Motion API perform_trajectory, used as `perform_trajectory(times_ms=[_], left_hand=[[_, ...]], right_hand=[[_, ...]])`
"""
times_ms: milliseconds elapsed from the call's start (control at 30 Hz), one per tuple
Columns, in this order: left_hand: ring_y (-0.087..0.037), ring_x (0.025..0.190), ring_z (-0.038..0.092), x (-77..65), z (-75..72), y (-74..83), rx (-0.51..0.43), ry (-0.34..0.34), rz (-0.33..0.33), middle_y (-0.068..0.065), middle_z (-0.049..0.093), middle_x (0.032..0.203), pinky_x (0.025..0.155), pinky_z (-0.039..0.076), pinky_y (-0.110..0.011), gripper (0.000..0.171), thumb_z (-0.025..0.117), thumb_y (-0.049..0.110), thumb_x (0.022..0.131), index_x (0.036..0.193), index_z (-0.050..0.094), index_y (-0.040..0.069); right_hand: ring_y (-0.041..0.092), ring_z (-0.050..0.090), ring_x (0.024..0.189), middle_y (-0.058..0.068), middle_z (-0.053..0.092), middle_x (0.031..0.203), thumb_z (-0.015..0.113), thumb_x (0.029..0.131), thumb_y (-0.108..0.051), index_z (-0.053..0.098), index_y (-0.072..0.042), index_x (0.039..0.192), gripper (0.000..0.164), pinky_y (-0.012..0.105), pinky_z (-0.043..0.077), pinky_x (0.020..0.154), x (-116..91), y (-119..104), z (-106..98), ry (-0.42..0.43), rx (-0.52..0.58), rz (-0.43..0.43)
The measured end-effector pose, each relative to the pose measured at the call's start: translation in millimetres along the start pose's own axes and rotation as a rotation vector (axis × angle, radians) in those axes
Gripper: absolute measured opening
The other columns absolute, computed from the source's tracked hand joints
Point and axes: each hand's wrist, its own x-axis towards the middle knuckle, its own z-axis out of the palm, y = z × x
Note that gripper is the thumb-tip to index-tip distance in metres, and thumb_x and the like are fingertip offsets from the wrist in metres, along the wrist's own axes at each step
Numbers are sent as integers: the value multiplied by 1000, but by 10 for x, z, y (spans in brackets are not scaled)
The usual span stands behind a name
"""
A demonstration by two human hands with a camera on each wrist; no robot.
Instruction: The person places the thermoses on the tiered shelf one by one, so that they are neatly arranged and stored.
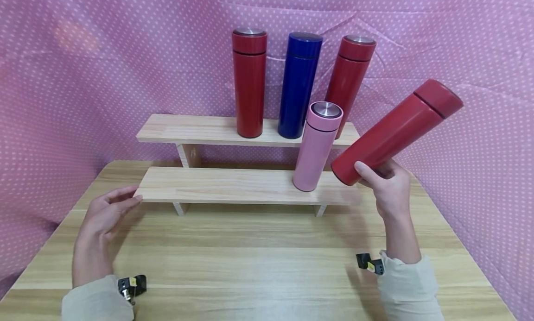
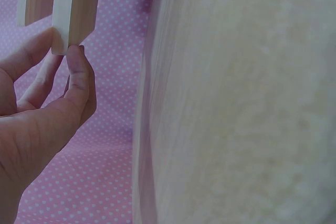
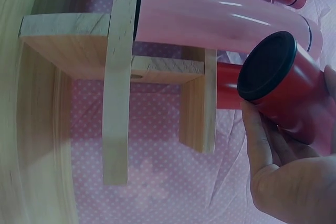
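A red thermos flask is gripped near its base by my right hand, tilted with its lid up and to the right. Its black bottom shows in the right wrist view, off the boards. My left hand pinches the left end of the lower shelf board, thumb and fingers on either side in the left wrist view. Toward the right of that board stands a pink thermos flask, just left of the held flask. On the upper shelf board are a red flask and a blue flask.
Another red flask stands at the upper shelf's right, its lower part partly hidden behind the pink one. The two-step wooden rack stands on a wood-grain table. Pink dotted cloth hangs behind and along both sides.
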Motion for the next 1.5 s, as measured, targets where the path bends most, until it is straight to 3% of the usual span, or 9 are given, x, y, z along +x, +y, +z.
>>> perform_trajectory(times_ms=[200, 500, 733, 1500], left_hand=[[-4, 94, 65, 0, 1, 10, -5, -7, 6, 6, 62, 110, 89, 56, -16, 28, 79, -2, 87, 109, 77, 15], [-3, 95, 65, 3, 0, 16, 13, 0, -22, 7, 61, 111, 90, 55, -16, 30, 79, 0, 87, 111, 76, 17], [-3, 96, 64, -3, 1, 10, 5, -8, -11, 7, 61, 112, 91, 55, -16, 28, 79, 0, 88, 111, 76, 16], [-3, 94, 65, -10, 3, 9, 2, -2, 8, 7, 64, 108, 88, 56, -16, 28, 79, -2, 86, 110, 77, 14]], right_hand=[[16, 73, 79, 7, 73, 97, 76, 87, 1, 71, -6, 114, 29, 27, 64, 68, -27, -19, 75, -21, -7, -5], [18, 72, 86, 8, 72, 104, 75, 88, 0, 69, -4, 120, 33, 28, 64, 71, -73, -11, 178, -91, -47, -37], [17, 71, 79, 7, 74, 97, 77, 84, 3, 71, -4, 114, 32, 25, 63, 70, -122, 12, 256, -98, -56, -46], [21, 71, 92, 2, 75, 100, 81, 83, -5, 70, -2, 120, 40, 27, 62, 79, -268, -5, 581, -196, -188, -96]])
